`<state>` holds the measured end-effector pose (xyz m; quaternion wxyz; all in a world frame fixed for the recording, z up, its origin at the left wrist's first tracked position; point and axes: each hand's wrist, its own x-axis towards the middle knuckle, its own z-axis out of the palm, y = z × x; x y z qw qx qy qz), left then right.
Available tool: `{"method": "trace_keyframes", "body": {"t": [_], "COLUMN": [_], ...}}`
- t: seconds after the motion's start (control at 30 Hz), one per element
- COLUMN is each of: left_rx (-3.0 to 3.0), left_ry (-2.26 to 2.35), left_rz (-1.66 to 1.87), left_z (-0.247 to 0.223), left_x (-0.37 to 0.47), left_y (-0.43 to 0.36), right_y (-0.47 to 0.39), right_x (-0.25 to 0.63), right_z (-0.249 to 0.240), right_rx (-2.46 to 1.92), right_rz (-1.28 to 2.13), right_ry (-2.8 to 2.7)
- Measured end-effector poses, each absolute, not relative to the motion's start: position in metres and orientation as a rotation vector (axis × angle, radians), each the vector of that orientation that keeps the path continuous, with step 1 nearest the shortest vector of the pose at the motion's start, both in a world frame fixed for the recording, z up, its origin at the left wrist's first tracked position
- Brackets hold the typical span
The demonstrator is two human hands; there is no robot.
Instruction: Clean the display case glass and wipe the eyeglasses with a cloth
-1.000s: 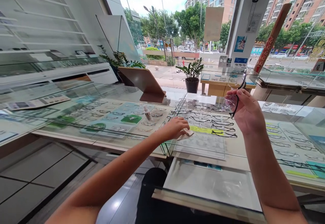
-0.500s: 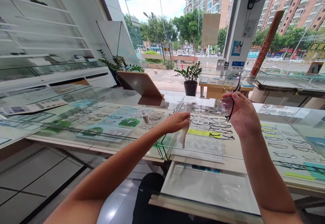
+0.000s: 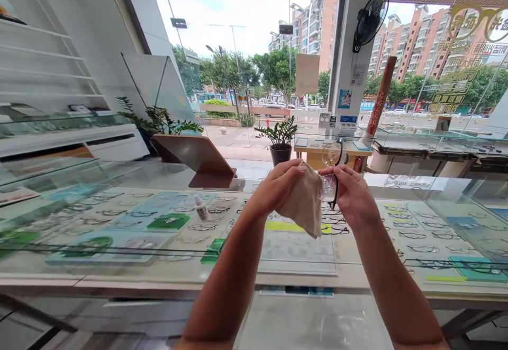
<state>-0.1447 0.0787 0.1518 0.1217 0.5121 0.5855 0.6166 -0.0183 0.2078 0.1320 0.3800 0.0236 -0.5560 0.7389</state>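
My right hand (image 3: 354, 194) is closed on a pair of dark-framed eyeglasses (image 3: 336, 180), held upright on their side above the glass counter. One clear lens shows above my fingers, the other lower down. A beige cleaning cloth (image 3: 304, 202) hangs from my left hand (image 3: 282, 183), whose fingers pinch its upper edge. The cloth's right edge is close beside the lower lens and partly covers it; whether it touches the lens I cannot tell.
Beneath my hands stretches a glass display counter (image 3: 238, 281) with rows of eyeglasses inside. A small spray bottle (image 3: 201, 208) stands at left, near a brown-backed tilted mirror or board (image 3: 194, 154). A potted plant (image 3: 281, 151) is beyond the counter, before the window.
My left hand has moved right and brought the cloth, now spread wider, up beside the eyeglasses. The view has tilted up and turned right.
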Motion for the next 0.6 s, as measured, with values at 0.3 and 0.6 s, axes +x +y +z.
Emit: {"method": "trace_keyframes", "body": {"t": [0.3, 0.6], "left_rx": [1.387, 1.614], "left_ry": [1.564, 1.692], "left_rz": [1.984, 1.862], "left_z": [0.142, 0.137], "left_x": [-0.142, -0.137], "left_y": [0.079, 0.081], "right_y": [0.205, 0.202], "right_x": [-0.029, -0.032], "right_z": [0.125, 0.119], "right_rx": [-0.041, -0.046], "right_rz": [1.993, 1.972], "right_ry": [-1.313, -1.197]}}
